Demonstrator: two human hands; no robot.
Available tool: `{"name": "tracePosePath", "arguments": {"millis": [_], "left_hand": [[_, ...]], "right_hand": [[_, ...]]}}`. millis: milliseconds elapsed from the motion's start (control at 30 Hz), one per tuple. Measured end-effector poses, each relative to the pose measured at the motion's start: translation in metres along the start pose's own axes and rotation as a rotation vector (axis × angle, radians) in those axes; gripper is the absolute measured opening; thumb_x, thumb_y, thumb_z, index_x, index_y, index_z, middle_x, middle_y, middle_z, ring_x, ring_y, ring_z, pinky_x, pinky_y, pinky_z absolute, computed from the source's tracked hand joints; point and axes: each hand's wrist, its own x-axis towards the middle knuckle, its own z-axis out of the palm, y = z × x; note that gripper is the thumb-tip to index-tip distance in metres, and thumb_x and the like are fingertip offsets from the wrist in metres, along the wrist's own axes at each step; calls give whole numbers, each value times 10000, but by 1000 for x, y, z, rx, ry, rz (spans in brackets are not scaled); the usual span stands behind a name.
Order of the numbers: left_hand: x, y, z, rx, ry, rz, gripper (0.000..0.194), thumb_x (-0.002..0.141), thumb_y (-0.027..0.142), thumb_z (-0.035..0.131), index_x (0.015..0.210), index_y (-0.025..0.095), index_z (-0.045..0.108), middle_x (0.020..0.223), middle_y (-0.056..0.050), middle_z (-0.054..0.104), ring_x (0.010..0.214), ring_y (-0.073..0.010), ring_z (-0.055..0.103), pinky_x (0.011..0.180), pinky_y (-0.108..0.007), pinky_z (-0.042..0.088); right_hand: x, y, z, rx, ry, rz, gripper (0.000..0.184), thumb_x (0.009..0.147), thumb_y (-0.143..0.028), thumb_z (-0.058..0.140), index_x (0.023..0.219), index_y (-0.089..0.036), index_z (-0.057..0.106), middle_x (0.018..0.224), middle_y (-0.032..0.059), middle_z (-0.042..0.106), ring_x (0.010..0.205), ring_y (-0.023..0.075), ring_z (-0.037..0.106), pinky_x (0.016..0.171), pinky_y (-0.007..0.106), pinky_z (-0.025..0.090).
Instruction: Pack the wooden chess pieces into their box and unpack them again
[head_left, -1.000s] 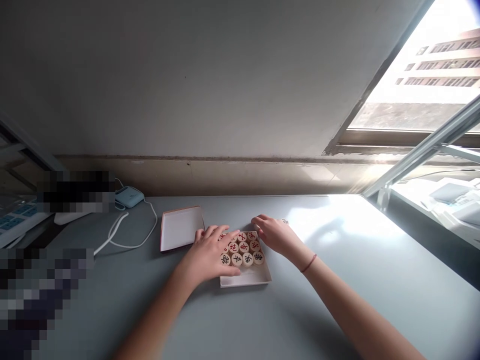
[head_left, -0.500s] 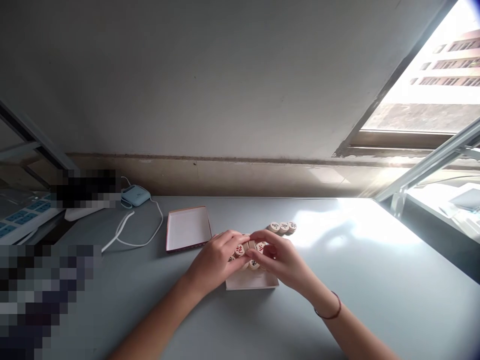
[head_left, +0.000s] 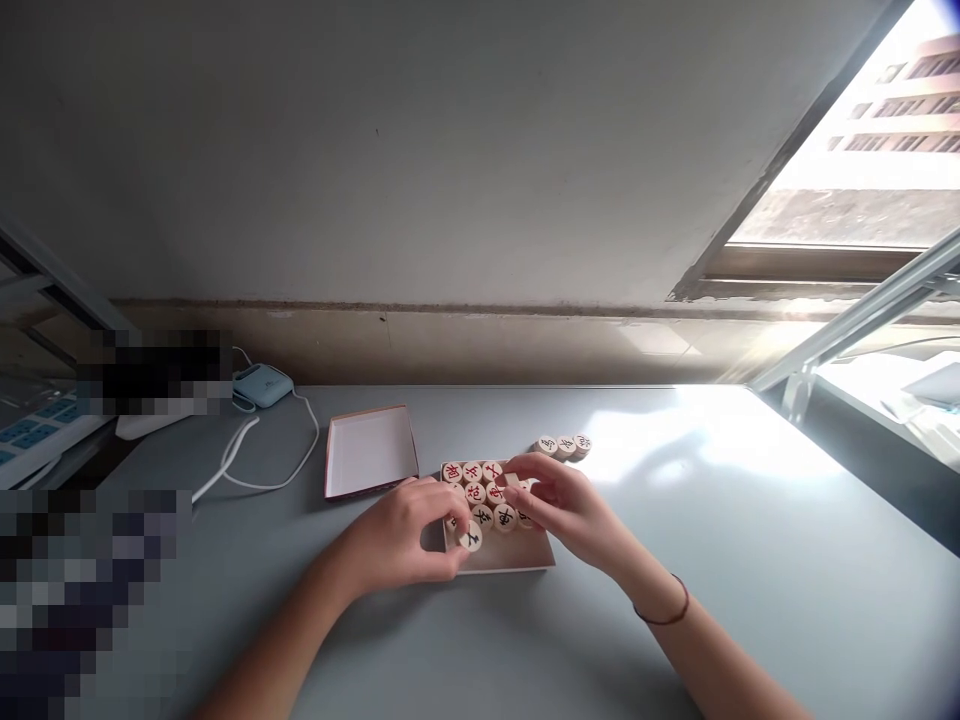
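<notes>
your left grip (head_left: 401, 530) pinches black-marked pale wooden disc (head_left: 471, 538), right grip (head_left: 561, 495) pinches edge-on pale disc (head_left: 512, 480); both above shallow white box (head_left: 510, 556).

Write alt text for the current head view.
A person's left hand pinches a black-marked disc at the near left of an open box of red- and black-marked discs, while the right hand holds a pale disc. On the grey table, an upturned lid lies left; a short row of discs sits beyond, right.
</notes>
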Motion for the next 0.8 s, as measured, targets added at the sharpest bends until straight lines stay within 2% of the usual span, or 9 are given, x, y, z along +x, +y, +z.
{"name": "tracePosePath", "arguments": {"millis": [267, 367, 467, 600, 700, 800], "left_hand": [[-1, 1, 9, 204, -100, 48, 85, 750, 177, 636, 697, 213, 581, 804, 44, 664, 779, -127, 564, 760, -263, 386], [-1, 0, 10, 275, -92, 50, 69, 749, 182, 627, 711, 214, 579, 797, 34, 655, 778, -142, 540, 742, -271, 381], [-2, 1, 8, 309, -81, 49, 65, 744, 168, 613, 775, 223, 597, 790, 30, 646, 764, -148, 522, 722, -273, 386], [-3, 3, 8, 319, -50, 33, 88, 720, 205, 669, 797, 233, 637, 953, 4, 618, 864, -167, 525, 789, -295, 413], [-4, 4, 11, 340, -57, 9, 138, 676, 278, 742, 791, 249, 670, 1070, -17, 574, 955, -213, 501, 843, -341, 428], [-5, 3, 15, 352, -86, 8, 140, 663, 295, 764, 776, 263, 687, 1130, -18, 551, 1013, -242, 478, 883, -376, 430]], "right_hand": [[-5, -3, -1, -131, 4, -47, 319, 851, -497, 559, 981, -206, 577, 912, 48, 650, 554, 85, 481, 488, 236, 455], [-7, -7, 1, -177, 0, -61, 310, 859, -486, 546, 999, -212, 580, 892, 47, 651, 536, 88, 469, 482, 245, 436], [-8, -9, 3, -209, -18, -72, 274, 863, -448, 547, 1001, -214, 583, 767, 19, 629, 530, 97, 473, 481, 244, 426], [-10, -9, 6, -198, -51, -85, 227, 855, -379, 562, 1019, -223, 580, 883, 32, 647, 580, 101, 526, 520, 249, 465], [-10, -9, 9, -214, -55, -97, 182, 842, -317, 566, 999, -228, 596, 850, 22, 636, 621, 115, 558, 562, 260, 503], [-12, -11, 13, -263, -52, -181, 166, 829, -211, 538, 974, -232, 616, 1016, 48, 605, 718, 117, 583, 628, 263, 535]]}}
